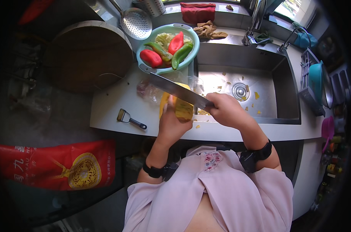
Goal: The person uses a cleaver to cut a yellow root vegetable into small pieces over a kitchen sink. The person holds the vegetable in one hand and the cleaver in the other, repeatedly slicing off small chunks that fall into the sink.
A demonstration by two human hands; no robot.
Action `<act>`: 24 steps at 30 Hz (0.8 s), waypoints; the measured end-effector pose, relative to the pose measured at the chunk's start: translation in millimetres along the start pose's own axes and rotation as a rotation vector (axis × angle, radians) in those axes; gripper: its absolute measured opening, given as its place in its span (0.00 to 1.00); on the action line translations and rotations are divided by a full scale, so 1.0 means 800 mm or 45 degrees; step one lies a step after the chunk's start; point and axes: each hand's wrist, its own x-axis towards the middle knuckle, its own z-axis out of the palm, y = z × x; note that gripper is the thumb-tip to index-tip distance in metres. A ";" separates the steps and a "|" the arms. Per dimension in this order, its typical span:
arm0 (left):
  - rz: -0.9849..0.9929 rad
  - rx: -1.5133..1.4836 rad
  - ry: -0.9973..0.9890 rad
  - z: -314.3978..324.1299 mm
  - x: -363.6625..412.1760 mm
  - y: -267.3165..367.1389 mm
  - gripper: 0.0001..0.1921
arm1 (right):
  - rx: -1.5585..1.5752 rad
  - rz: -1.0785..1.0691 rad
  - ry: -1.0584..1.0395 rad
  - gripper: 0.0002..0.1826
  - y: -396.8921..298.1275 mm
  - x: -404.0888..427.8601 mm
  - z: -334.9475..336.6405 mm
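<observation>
My right hand (226, 110) grips the handle of a cleaver-like kitchen knife (175, 90), its broad blade pointing to the upper left across a yellow peeled piece of produce, perhaps squash (183, 110). My left hand (174, 124) holds that piece from the near left side, at the sink's left edge; the blade hides part of it. Whether the edge touches the flesh I cannot tell. Behind lies a clear plastic bag (149, 88) with something purplish inside. A peeler (130, 119) rests on the white counter to the left.
A mint-green colander (195, 55) holds red and green peppers and a pale leafy vegetable. The steel sink (279, 87) has yellow peel scraps and a chrome faucet (252, 26). A large round wooden vessel (91, 58) stands left, a dish rack (311, 87) right, and a red bag (56, 165) lower left.
</observation>
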 end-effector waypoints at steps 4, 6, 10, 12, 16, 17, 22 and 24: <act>0.076 0.047 0.019 0.001 -0.006 -0.005 0.52 | 0.050 0.064 -0.041 0.08 0.011 -0.001 0.002; 0.074 0.054 0.049 -0.001 -0.008 -0.009 0.52 | 0.127 0.093 0.016 0.09 0.019 -0.001 0.001; 0.040 0.008 0.048 -0.012 -0.012 -0.016 0.53 | 0.553 0.323 0.024 0.10 0.042 0.003 -0.018; 0.023 -0.043 0.021 -0.016 -0.014 -0.018 0.53 | 0.814 0.294 -0.045 0.09 0.043 0.001 -0.016; 0.077 -0.097 -0.005 -0.022 -0.015 -0.019 0.53 | 1.231 0.276 -0.153 0.07 0.036 0.002 -0.008; 0.098 -0.087 -0.017 -0.026 -0.015 -0.020 0.53 | 1.342 0.239 -0.179 0.07 0.035 0.003 -0.005; 0.090 -0.157 -0.137 -0.038 -0.018 -0.021 0.54 | 1.712 0.321 -0.429 0.09 0.035 0.022 0.012; 0.096 -0.143 -0.137 -0.040 -0.019 -0.021 0.54 | 1.728 0.329 -0.464 0.10 0.032 0.030 0.026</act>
